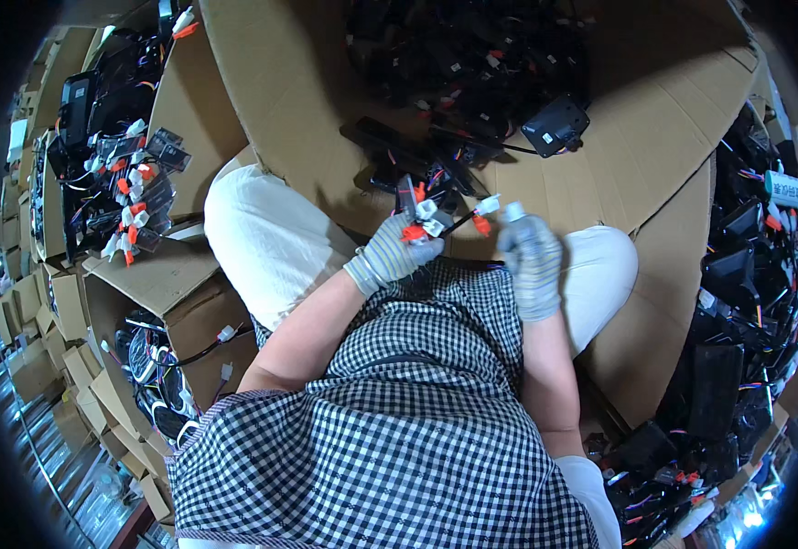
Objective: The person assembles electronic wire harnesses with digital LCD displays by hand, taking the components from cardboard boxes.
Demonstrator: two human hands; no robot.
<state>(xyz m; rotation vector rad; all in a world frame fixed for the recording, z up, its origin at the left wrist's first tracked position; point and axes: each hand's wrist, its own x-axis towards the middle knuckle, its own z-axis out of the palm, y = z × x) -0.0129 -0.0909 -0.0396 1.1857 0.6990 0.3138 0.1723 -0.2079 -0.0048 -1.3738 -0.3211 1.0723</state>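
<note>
My left hand [392, 256], in a striped knit glove, is closed around a bunch of white and orange wire connectors [428, 216] on black cables, held above my lap. One black cable sticks out to the right, ending in a white connector [488, 205] and an orange one [481, 226]. Right of it, my gloved right hand [533, 265] is raised with curled fingers, slightly blurred. A small whitish piece [514, 211] shows at its fingertips; its kind is unclear. Just beyond my left hand lie black plastic units with cables [399, 151] on cardboard.
A large cardboard box [280, 82] opens in front of me, with a dark heap of black units [463, 64] inside. A single black unit [555, 125] lies on its flap. More connectors [134, 197] pile up at left, above a small box of cables [156, 366]. Black units [738, 274] crowd the right.
</note>
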